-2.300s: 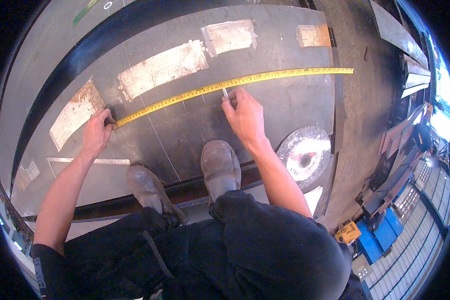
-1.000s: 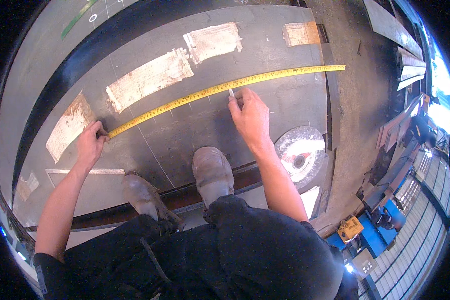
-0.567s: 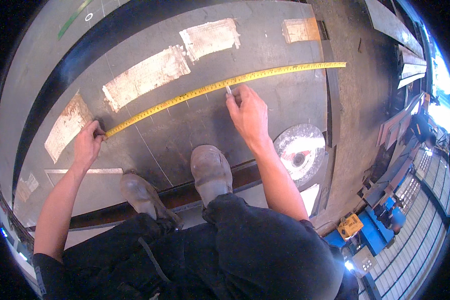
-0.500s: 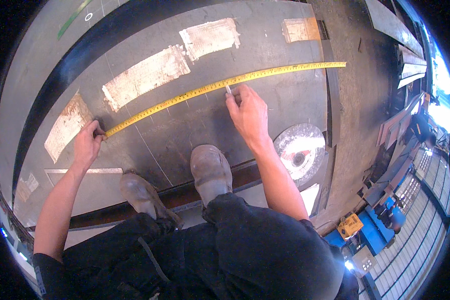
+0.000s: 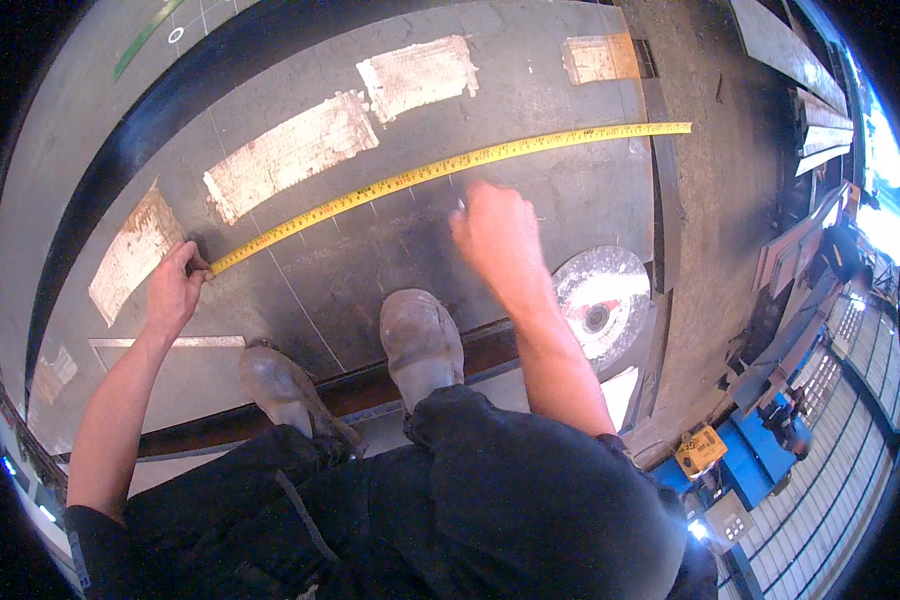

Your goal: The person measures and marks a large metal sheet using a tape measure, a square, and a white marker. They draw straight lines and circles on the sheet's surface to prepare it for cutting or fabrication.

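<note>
A yellow tape measure blade [image 5: 425, 173] stretches across the grey steel plate [image 5: 530, 95], its right end overhanging the plate's edge. At the blade's left end my left hand [image 5: 173, 290] is closed, thumb and fingers pinching it against the plate. My right hand [image 5: 502, 232] is closed around a thin white marking stick, probably chalk, just below the blade; only a small pale tip shows, the rest hidden by the fingers. Several short white ticks stand along the blade's lower side, one just above the right hand. A longer white line [image 5: 297, 298] crosses the plate nearer my left hand.
Pale rough patches [image 5: 292, 155] mark the plate. A metal square [image 5: 195, 342] lies left of my boots [image 5: 422, 335]. A round disc [image 5: 620, 275] with a central hole sits by my right forearm. Past the plate's right edge are floor, stacked plates and a yellow box [image 5: 701, 452].
My right hand has drawn slightly down from the tape blade and turned with the white stick. A short white tick now shows below the blade there. My left hand stays put.
</note>
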A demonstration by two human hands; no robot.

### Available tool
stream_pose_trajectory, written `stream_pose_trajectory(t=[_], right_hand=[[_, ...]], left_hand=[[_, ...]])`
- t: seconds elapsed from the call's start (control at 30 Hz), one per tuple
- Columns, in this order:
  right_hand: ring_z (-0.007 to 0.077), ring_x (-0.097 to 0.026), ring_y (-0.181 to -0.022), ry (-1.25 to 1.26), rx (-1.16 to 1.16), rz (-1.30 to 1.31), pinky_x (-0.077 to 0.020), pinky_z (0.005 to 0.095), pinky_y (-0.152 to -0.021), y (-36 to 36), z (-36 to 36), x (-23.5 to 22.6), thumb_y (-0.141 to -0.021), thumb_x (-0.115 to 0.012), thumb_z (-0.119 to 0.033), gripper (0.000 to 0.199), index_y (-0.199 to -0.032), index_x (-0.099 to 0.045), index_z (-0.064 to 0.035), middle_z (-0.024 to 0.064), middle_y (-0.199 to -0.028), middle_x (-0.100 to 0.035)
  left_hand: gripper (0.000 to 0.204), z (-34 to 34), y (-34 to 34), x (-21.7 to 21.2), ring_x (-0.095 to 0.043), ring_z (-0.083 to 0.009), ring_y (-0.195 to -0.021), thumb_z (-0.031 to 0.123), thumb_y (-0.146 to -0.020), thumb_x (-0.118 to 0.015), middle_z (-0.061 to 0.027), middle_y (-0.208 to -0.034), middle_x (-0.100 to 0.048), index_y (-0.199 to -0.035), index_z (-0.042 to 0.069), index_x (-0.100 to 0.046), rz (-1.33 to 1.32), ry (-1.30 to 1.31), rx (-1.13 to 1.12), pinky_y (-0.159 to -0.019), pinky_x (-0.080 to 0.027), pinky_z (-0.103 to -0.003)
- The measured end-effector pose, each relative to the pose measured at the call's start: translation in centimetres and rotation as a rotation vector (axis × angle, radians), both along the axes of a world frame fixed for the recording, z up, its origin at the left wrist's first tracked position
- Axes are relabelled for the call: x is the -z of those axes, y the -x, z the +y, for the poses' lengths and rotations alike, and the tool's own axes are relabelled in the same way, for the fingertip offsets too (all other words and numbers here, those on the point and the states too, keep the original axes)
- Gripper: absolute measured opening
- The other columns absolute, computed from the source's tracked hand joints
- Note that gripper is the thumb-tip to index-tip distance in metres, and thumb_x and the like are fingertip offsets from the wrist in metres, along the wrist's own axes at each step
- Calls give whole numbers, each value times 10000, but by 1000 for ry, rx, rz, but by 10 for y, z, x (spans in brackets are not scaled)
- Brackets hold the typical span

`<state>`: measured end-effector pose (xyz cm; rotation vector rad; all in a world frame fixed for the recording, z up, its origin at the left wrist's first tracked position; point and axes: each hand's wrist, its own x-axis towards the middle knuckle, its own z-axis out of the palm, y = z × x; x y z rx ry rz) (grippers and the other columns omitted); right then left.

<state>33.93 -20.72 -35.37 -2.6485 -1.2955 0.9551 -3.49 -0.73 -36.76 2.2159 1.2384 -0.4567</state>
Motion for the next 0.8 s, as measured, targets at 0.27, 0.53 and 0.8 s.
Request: stream_pose_trajectory(t=[0.27,0.53,0.8], right_hand=[[425,-671,-850,87,42,-117,-545,501,-758,-34,-19,-37,-845,-640,-192,209,-935,-616,-5,222,-917,-667],[399,-631,-860,-271,220,24,-498,500,-752,-40,-33,11,-869,-637,-206,205,-954,-587,-26,182,-935,-628],[398,-621,-849,-386,289,41,-489,486,-743,-40,-36,28,-882,-622,-194,174,-929,-605,-28,179,-922,-627]], left_hand=[[198,1,-5,1,-616,-313,-787,19,-727,-691,-130,-842,-584,-842,4,-530,-38,-13,42,-685,-473,-405],[199,0,-2,5,-611,-311,-779,-18,-711,-689,-134,-815,-549,-817,-8,-521,-54,14,-39,-694,-476,-406],[211,-1,-6,1,-624,-303,-775,-31,-698,-688,-134,-830,-567,-822,-14,-518,-97,-8,7,-690,-482,-402]])
